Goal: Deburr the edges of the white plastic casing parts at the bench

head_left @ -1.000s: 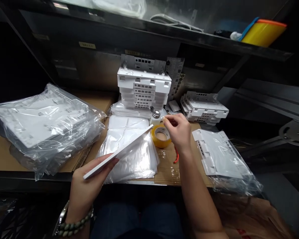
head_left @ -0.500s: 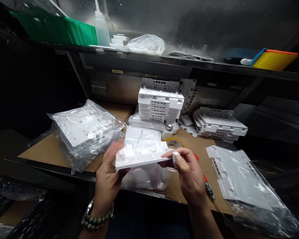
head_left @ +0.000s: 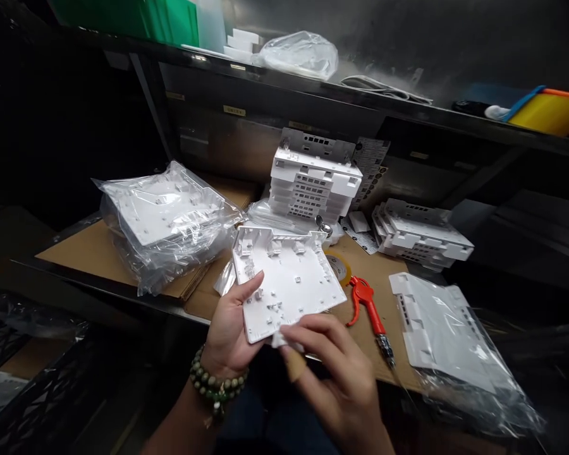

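Observation:
My left hand (head_left: 232, 325) grips a white plastic housing (head_left: 289, 287) by its left side, thumb over the edge. The housing is tilted, and its inner face with small clips and posts is turned up towards me. At its near edge, my right hand (head_left: 332, 366) pinches a small white wad (head_left: 281, 339), which looks like a folded wipe and is partly hidden by the fingers. A tan wrap (head_left: 294, 364) covers part of a right-hand digit. Just beyond the housing shows the metal top of a pump bottle (head_left: 323, 225).
A red air blow gun (head_left: 367, 303) and a tape roll (head_left: 337, 266) lie right of the housing. Bagged housings (head_left: 165, 208) are at left, another bagged housing (head_left: 448, 322) at right. Stacked housings (head_left: 313, 183) and a smaller stack (head_left: 422, 237) stand behind, below a shelf (head_left: 284, 79).
The housing has turned from nearly edge-on to showing its inner face. My right hand has moved from its right end to its near edge with the white wad. The view has shifted slightly.

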Available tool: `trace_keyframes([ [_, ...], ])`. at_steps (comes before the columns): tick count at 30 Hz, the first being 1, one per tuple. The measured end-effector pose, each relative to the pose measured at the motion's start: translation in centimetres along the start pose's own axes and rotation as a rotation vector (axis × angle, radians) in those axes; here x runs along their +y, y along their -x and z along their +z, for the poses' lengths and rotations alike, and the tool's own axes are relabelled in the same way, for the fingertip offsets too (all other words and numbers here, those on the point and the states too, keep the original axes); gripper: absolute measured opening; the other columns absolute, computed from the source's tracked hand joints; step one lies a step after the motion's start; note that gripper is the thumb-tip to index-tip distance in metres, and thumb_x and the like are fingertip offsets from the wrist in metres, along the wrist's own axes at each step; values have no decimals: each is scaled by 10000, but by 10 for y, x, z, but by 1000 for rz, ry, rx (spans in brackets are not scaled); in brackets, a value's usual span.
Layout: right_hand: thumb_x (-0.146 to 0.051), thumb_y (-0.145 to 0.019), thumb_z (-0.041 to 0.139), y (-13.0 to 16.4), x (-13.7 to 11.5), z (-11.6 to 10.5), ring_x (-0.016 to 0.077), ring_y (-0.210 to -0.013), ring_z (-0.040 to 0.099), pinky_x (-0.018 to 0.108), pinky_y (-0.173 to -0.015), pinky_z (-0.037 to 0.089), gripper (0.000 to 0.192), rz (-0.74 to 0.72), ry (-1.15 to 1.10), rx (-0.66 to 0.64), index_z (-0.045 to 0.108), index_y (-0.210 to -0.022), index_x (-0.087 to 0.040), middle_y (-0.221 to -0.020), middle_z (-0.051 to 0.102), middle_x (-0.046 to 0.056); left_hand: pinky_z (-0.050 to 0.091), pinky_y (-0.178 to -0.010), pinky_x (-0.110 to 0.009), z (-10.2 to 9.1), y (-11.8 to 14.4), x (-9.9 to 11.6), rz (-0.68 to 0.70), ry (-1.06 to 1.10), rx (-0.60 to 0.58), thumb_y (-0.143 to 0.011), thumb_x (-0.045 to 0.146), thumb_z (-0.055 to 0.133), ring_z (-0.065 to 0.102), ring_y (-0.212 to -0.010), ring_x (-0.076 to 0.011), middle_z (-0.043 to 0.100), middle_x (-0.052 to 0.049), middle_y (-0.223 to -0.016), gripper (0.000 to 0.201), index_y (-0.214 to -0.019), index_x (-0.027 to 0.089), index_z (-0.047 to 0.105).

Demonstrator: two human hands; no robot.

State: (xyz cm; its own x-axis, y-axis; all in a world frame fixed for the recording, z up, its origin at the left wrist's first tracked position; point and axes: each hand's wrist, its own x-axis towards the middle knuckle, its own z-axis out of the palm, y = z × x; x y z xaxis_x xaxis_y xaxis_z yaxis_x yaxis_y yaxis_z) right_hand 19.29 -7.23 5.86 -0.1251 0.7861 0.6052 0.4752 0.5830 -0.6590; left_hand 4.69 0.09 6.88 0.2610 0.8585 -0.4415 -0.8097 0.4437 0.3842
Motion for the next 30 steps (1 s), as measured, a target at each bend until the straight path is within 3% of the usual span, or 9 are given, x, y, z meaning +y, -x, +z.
trace_keyframes([
  [6,-77,-914,666,-4,-7,17,147,-759,686,237,-681,582,188,-99,45,-40,763,-1068,-122,-897,684,85,562,-1071,-506,2,7,-10,217,-112,-8,-940,141,652,748,-1094,-316,763,-131,-1231,571,-1485,212,498],
  [14,-99,-919,676,-4,-7,21,180,-809,708,273,-714,598,216,-108,36,-108,758,-1117,-123,-935,722,109,535,-1107,-506,-8,1,-5,191,-61,14,-932,204,683,699,-1198,-325,736,-83,-1316,578,-1478,300,520],
  [17,-102,-919,684,0,11,4,168,-827,704,268,-743,593,200,-7,55,-53,772,-1084,-173,-946,713,77,501,-1135,-532,-16,1,10,163,-39,67,-945,215,633,635,-1287,-347,738,-86,-1311,535,-1469,267,540],
  [21,-139,-919,713,9,44,-41,167,-935,688,271,-815,572,194,209,207,299,794,-1046,-261,-1023,677,45,461,-1152,-551,-34,2,34,116,-6,175,-895,389,703,518,-1390,-383,733,-36,-1310,620,-1481,276,536],
  [23,-159,-922,719,11,54,-56,174,-964,682,275,-811,568,194,254,247,390,798,-1053,-278,-1046,668,41,448,-1158,-542,-44,2,40,142,-22,202,-852,457,750,472,-1422,-380,715,2,-1328,694,-1493,318,523],
  [30,-127,-937,677,7,58,-49,167,-955,694,289,-871,581,215,179,245,258,793,-1069,-250,-1021,688,46,469,-1142,-525,-78,-6,40,119,-106,205,-853,548,726,416,-1457,-342,703,65,-1295,750,-1536,414,445],
])
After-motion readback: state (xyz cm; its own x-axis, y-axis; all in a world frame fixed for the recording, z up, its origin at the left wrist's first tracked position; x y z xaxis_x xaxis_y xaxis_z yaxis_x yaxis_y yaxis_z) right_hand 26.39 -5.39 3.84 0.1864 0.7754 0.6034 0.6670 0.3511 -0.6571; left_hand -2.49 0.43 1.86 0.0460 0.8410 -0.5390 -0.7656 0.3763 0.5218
